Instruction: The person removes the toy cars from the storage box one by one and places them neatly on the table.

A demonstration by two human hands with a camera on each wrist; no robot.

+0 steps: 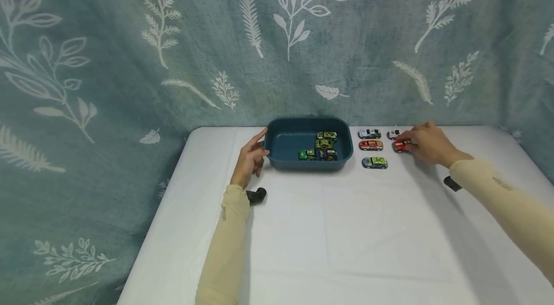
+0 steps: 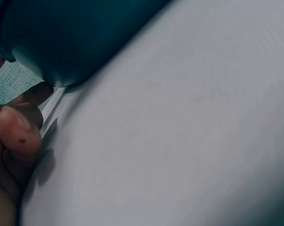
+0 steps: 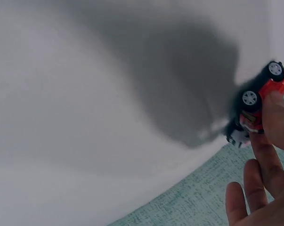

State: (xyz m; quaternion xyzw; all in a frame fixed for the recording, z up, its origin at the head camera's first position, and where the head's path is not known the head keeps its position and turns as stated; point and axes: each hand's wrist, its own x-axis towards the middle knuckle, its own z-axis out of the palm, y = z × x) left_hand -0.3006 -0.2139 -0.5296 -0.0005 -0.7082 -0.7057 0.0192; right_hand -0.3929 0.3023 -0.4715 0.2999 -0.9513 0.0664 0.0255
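Your right grip (image 1: 426, 144) pinches the red car (image 1: 400, 146), white car (image 1: 393, 134) just behind it. Left grip (image 1: 251, 158), fingers relaxed, rests against the bin (image 1: 277, 151) on the table (image 1: 346, 228).

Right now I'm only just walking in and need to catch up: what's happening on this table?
A person is handling toy cars on a white table. The left hand rests against the end of a dark blue tub that has four cars in it. The right hand pinches a red car on the table beside the tub. Four more cars stand near it, among them a green-topped car.
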